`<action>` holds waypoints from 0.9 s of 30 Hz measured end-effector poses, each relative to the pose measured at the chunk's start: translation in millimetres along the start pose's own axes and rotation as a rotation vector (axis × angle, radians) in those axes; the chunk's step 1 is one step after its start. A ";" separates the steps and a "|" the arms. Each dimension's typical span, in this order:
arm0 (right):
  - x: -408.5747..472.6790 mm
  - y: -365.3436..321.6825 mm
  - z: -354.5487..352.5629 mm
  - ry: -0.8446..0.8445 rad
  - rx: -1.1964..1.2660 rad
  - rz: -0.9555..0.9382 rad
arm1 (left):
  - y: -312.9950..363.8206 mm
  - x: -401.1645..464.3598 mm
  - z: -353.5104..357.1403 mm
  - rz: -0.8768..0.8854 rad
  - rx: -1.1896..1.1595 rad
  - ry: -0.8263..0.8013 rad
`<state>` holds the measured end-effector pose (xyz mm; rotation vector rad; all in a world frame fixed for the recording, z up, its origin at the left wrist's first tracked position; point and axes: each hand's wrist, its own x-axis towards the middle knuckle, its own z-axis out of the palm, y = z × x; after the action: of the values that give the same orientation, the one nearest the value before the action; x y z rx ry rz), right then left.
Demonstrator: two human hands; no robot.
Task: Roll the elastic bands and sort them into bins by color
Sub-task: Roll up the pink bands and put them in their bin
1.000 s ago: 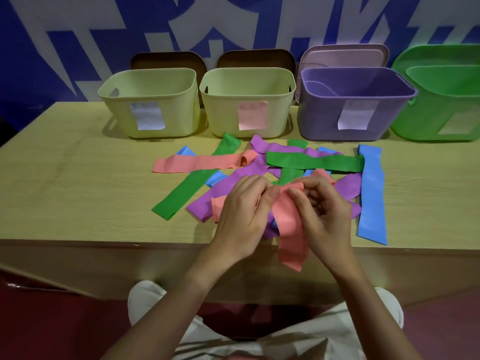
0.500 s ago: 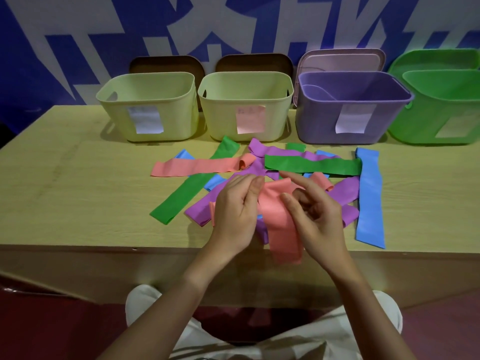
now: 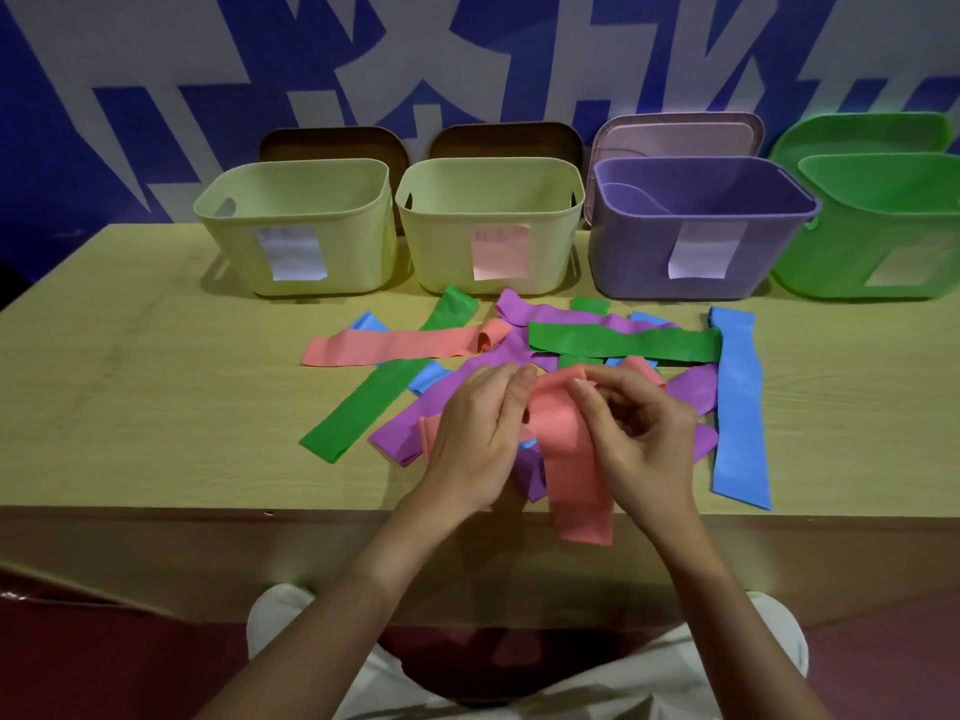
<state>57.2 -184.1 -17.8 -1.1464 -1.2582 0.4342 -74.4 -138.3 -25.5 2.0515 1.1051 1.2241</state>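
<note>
Evidently both hands, left hand (image 3: 480, 433) and right hand (image 3: 636, 433), pinch the pink band's (image 3: 571, 454) top edge with curled fingers (image 3: 522, 392) to start a roll, its tail hanging off the surface (image 3: 156, 407).

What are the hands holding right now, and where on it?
Both hands, left hand and right hand, pinch the pink band at its top end; its lower end hangs past the table edge.

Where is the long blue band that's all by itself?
In the head view, the blue band lies flat on the table's right side, just right of the pile, in front of the purple bin.
</note>
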 end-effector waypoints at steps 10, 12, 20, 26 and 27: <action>1.2 2.4 -4.6 -0.141 0.067 -0.004 | -0.1 4.0 -2.0 0.013 -0.007 0.014; 1.7 4.5 -5.4 -0.158 0.050 -0.026 | 3.6 3.0 -1.5 -0.030 -0.099 -0.007; 2.3 12.0 -8.1 -0.119 -0.041 -0.045 | 2.9 2.6 -2.6 -0.022 -0.091 -0.083; 3.9 9.8 -5.7 -0.135 -0.016 -0.052 | 2.5 1.4 -3.5 0.079 0.010 -0.064; 4.0 9.7 -5.0 -0.151 0.012 -0.040 | 3.5 1.3 -2.4 0.047 -0.022 -0.062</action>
<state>65.9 -179.0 -23.5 -1.0928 -1.4056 0.5050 -74.9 -139.1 -21.2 2.0954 1.0161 1.1819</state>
